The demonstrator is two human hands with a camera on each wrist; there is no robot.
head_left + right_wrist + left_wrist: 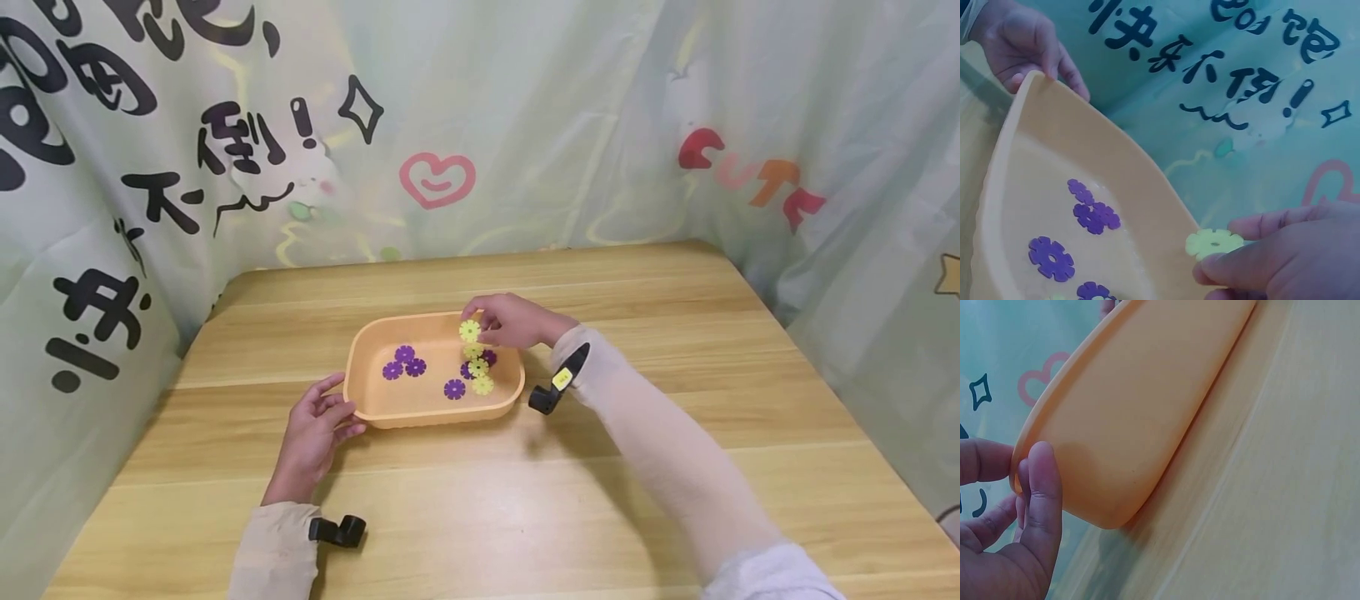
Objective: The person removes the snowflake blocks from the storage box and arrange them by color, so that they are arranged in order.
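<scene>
An orange tray (375, 393) sat on the wooden worktop (480, 508), between its left and right edges and well apart from both, with its long side running roughly along the worktop's far edge. The left hand (313, 427) had its grip on the tray's near left corner, the thumb against the outer wall and fingers at the rim. The right hand (516, 321) was raised at the tray's far edge, toward the far right corner, its grip pinching a yellow disc (469, 331) with a notched, flower-like outline between thumb and fingers.

In the tray, three purple discs (405, 354) lay close together toward the left end. Toward the right end, more yellow discs (482, 386) ran in a line from below the held one toward the near edge, with two purple pieces (488, 357) partly hidden among them. A single purple disc (454, 389) lay just beside them, nearer the tray's near edge.

A black camera (558, 379) was strapped over the right sleeve, another (337, 531) over the left. Beyond the worktop's far edge hung a pale green curtain (525, 183) printed with black characters and a pink heart (437, 180).
</scene>
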